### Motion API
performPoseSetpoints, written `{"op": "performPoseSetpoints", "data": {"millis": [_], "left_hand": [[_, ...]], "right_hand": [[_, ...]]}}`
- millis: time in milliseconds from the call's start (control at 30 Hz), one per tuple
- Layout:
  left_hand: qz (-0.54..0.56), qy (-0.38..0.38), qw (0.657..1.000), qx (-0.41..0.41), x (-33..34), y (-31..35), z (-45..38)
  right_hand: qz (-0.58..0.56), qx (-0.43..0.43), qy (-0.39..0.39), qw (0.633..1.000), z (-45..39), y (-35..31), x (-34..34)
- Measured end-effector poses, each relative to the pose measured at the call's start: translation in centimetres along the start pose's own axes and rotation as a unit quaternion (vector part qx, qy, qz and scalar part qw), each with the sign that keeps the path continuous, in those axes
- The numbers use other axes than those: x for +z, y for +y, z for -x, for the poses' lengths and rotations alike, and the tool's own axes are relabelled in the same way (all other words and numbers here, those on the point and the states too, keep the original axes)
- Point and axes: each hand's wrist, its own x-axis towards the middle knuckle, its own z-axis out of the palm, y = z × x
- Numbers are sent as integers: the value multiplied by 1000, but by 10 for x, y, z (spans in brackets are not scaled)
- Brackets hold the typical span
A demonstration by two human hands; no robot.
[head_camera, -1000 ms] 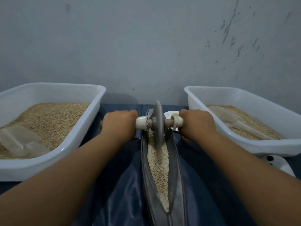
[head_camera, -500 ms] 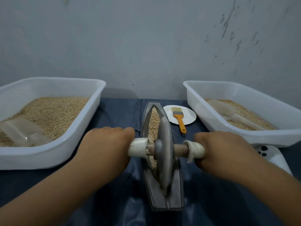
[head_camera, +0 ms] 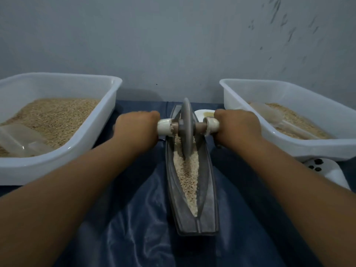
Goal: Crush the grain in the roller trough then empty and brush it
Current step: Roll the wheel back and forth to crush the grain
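- Forward we rolled the wheel (head_camera: 187, 128), from the trough's (head_camera: 192, 189) near end to its far end.
- Our left hand (head_camera: 137, 128) and right hand (head_camera: 236, 127) gripped the axle.
- Grain (head_camera: 187, 174) lay half-crushed; emptying and brushing remained.

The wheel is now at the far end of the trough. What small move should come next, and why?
Probably pull the wheel back toward the near end of the trough. Both the left hand and the right hand grip the axle ends, and the grain in the near half looks only partly crushed.
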Motion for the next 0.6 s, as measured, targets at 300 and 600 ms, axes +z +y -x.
{"op": "performPoseSetpoints", "data": {"millis": [300, 600], "left_hand": [[-35, 12, 998, 42, -16, 8, 16], [-27, 55, 991, 116, -62, 7, 95]], "right_hand": [[-82, 7, -61, 995, 25, 6, -4], [-62, -39, -140, 987, 107, 18, -86]]}}
